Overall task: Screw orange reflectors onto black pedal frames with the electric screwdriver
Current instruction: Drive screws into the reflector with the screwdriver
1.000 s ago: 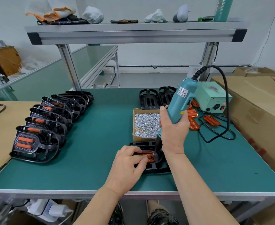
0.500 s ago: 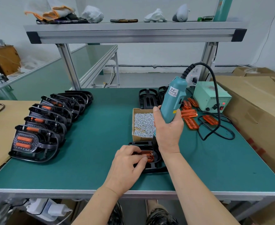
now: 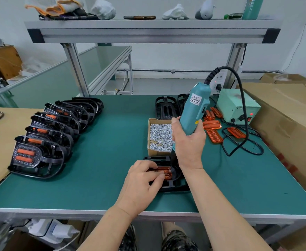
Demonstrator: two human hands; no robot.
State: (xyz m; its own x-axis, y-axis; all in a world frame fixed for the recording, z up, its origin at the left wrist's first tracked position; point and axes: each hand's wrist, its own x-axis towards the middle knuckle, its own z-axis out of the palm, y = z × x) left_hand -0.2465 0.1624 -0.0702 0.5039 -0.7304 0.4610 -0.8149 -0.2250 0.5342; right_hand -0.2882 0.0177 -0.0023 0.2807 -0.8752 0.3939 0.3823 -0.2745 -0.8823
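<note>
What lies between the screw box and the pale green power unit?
In the head view, loose orange reflectors lie there; the screwdriver held by the right hand crosses in front.

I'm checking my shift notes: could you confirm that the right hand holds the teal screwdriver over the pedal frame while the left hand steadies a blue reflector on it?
Not quite: the head view shows the reflector is orange, not blue. Otherwise yes: the right hand holds the teal screwdriver over the pedal frame while the left hand steadies the reflector on it.
</note>
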